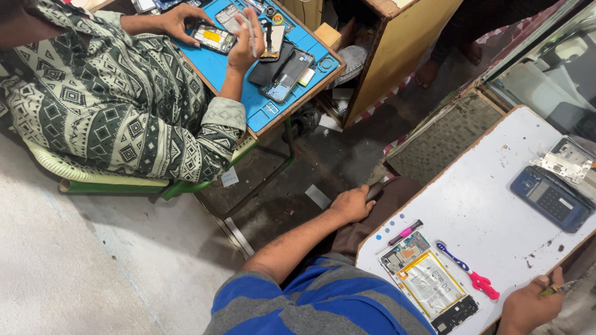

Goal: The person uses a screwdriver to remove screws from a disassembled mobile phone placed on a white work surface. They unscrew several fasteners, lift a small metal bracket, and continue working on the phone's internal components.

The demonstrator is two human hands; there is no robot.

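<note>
Below, on the scuffed white worktop [484,205], an opened phone [428,282] lies flat; at its three o'clock the right hand [528,304] pinches a thin tool [555,288], while the left hand [352,203] grips a dark object [374,190].

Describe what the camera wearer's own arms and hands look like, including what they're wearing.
Both arms are bare from above the elbow down. The left hand and right hand wear no gloves, rings or watch that can be seen. The short sleeves belong to a shirt with broad blue and grey horizontal stripes. The right arm is mostly cut off by the frame edge.
</note>
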